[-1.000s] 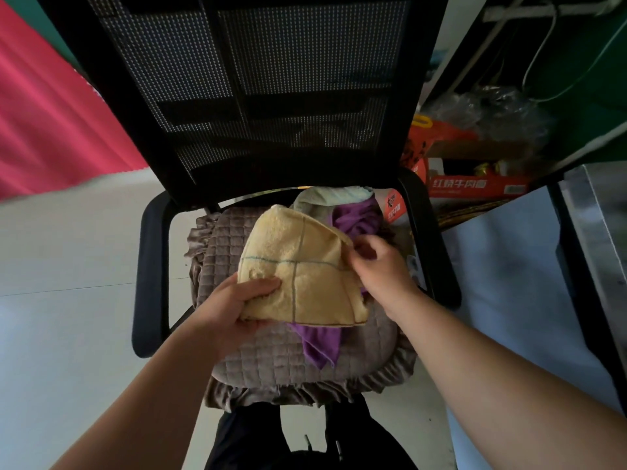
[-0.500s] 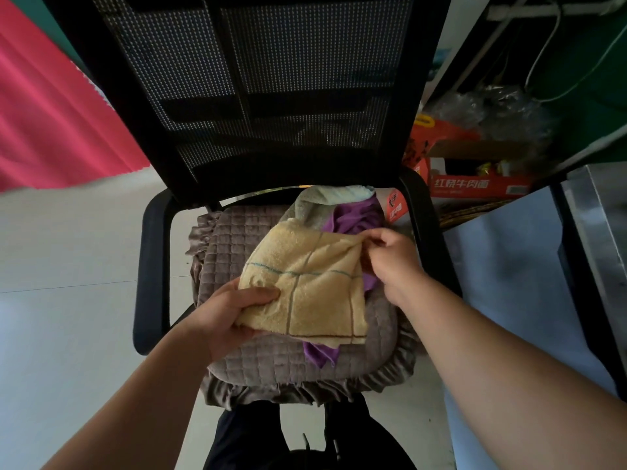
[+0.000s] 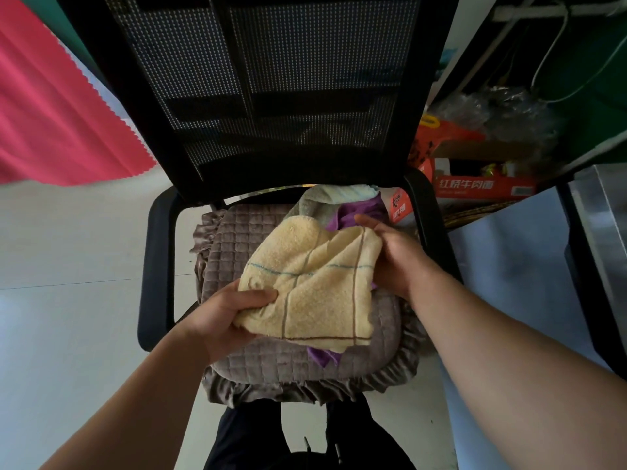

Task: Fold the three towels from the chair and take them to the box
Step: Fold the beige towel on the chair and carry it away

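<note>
A yellow towel (image 3: 315,283) with thin blue and brown lines hangs just above the black mesh chair (image 3: 268,96). My left hand (image 3: 227,313) grips its near left corner, thumb on top. My right hand (image 3: 390,256) holds its far right edge. Under it lies a purple towel (image 3: 356,212), one tip showing at the seat's front. A grey-green towel (image 3: 319,201) is bunched at the back of the seat. All rest on a quilted grey seat cushion (image 3: 244,239).
Red cardboard boxes (image 3: 481,184) and clear plastic bags stand on the floor right of the chair. A metal-edged surface (image 3: 604,225) is at the far right. Pink fabric (image 3: 51,123) hangs at the left. Pale tiled floor (image 3: 68,300) lies to the left.
My right hand has pulled the towel's far edge up and to the right, spreading the yellow towel wider. My left hand has kept its grip on the near corner.
</note>
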